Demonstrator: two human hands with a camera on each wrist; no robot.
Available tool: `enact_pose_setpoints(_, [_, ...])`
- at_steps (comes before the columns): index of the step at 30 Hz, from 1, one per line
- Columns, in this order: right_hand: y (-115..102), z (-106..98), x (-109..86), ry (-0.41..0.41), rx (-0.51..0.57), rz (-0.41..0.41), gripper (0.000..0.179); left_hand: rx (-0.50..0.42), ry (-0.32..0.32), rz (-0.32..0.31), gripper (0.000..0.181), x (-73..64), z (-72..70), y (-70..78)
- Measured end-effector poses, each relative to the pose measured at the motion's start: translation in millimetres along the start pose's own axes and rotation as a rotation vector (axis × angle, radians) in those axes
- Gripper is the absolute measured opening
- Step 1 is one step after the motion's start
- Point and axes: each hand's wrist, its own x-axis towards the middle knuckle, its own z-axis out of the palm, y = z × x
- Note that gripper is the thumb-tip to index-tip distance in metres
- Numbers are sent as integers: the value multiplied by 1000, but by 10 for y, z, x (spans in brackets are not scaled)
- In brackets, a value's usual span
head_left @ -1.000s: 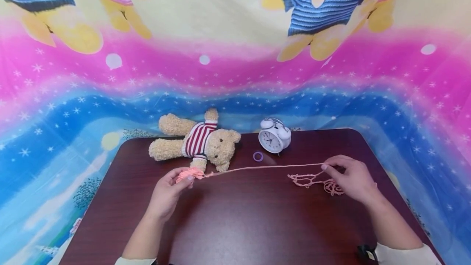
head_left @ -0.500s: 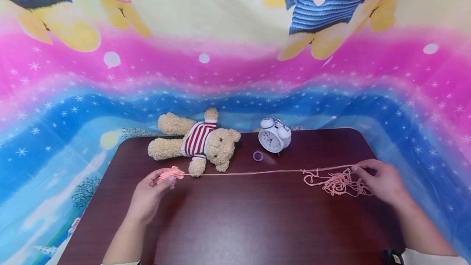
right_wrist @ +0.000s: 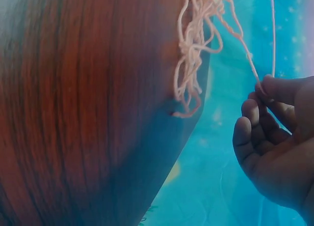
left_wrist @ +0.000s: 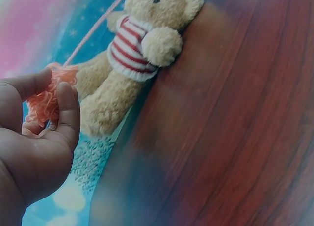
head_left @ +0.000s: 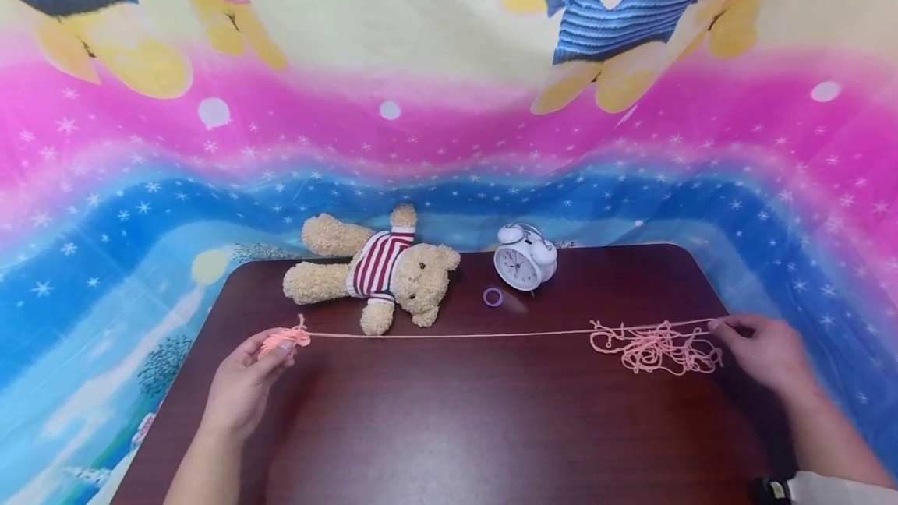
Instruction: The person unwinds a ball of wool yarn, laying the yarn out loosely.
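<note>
My left hand (head_left: 242,380) pinches a small bundle of peach-pink yarn (left_wrist: 45,100) between thumb and fingers, over the left side of the table. From the bundle a single yarn strand (head_left: 449,336) runs straight and taut across the table to the right. Its other end is pinched between thumb and forefinger of my right hand (head_left: 765,353), out at the table's right edge. Beside that hand lies a loose tangle of the same yarn (head_left: 659,349), joined by a strand to the pinched fingertips, as the right wrist view shows.
Behind the strand, a teddy bear (head_left: 375,267) in a red-and-white striped sweater lies on its back. A white twin-bell alarm clock (head_left: 522,259) stands at the table's back, with a purple ring (head_left: 493,298) before it. A printed cloth (head_left: 449,139) hangs behind the dark wooden table (head_left: 449,427).
Both hands have moved apart, the left to the left and the right to the right. The strand between them has grown longer, and the tangle has shifted right and spread out.
</note>
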Motion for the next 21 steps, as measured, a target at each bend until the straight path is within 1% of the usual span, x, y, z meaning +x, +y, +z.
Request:
enact_pose_setpoints(3, [44, -33, 4, -20, -18, 34, 47, -28, 11, 43, 18, -2, -87, 23])
enact_pose_setpoints(5, [65, -49, 5, -29, -26, 54, 48, -48, 48, 58, 16, 0, -137, 41])
enact_pose_setpoints(7, [85, -58, 6, -28, -34, 67, 48, -74, 115, 59, 17, 4, -166, 58])
enact_pose_setpoints(11, [121, -60, 6, -20, -51, 92, 49, -126, 290, 25, 25, 11, -167, 83])
enact_pose_setpoints(13, [126, -59, 11, -36, -51, 100, 49, -149, 341, 12, 27, 12, -147, 89])
enact_pose_setpoints(15, [121, -53, 20, -63, -52, 104, 50, -154, 344, 11, 27, 16, -121, 82])
enact_pose_setpoints(16, [114, -45, 24, -78, -49, 102, 50, -151, 329, 14, 27, 17, -104, 76])
enact_pose_setpoints(18, [95, -24, 35, -118, -49, 78, 48, -128, 277, 28, 26, 20, -59, 53])
enact_pose_setpoints(21, [59, 30, 45, -166, -57, 25, 43, -50, 182, 50, 30, 24, 36, 14])
